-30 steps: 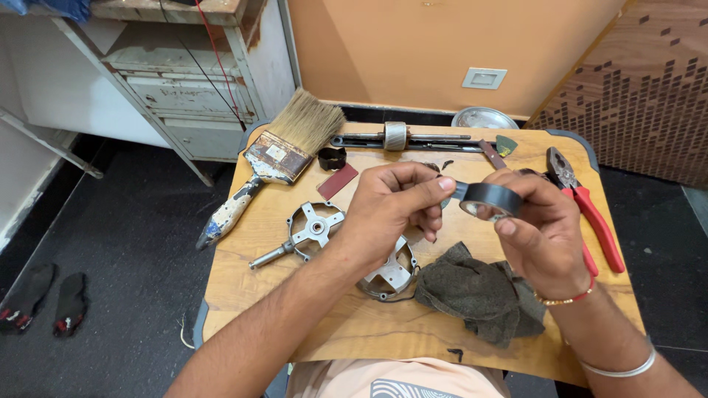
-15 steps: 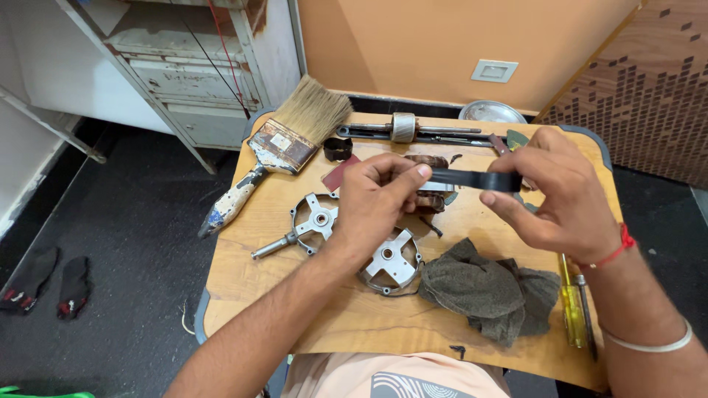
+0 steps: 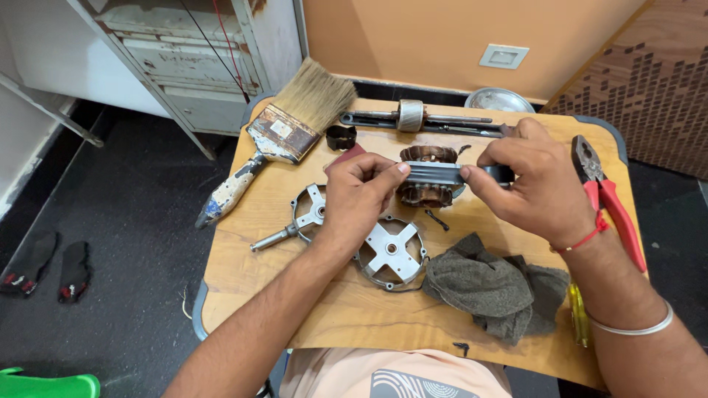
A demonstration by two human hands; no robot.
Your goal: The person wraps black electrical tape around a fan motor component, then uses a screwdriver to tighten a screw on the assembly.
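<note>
**Tape stretched taut over the motor core**

Head view: left hand (image 3: pixel 354 203) pinches the free end of the black tape (image 3: pixel 435 173), right hand (image 3: pixel 535 180) grips the roll, strip taut just above the copper-wound stator (image 3: pixel 426 186) on the desk (image 3: pixel 332 317).

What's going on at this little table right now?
A person is stretching a strip of black tape between both hands: the left hand pinches the free end, the right hand holds the roll end. Right behind the tape sits a copper-wound motor stator. Metal end covers, a paintbrush, red-handled pliers and a grey rag lie on the wooden table.
</note>
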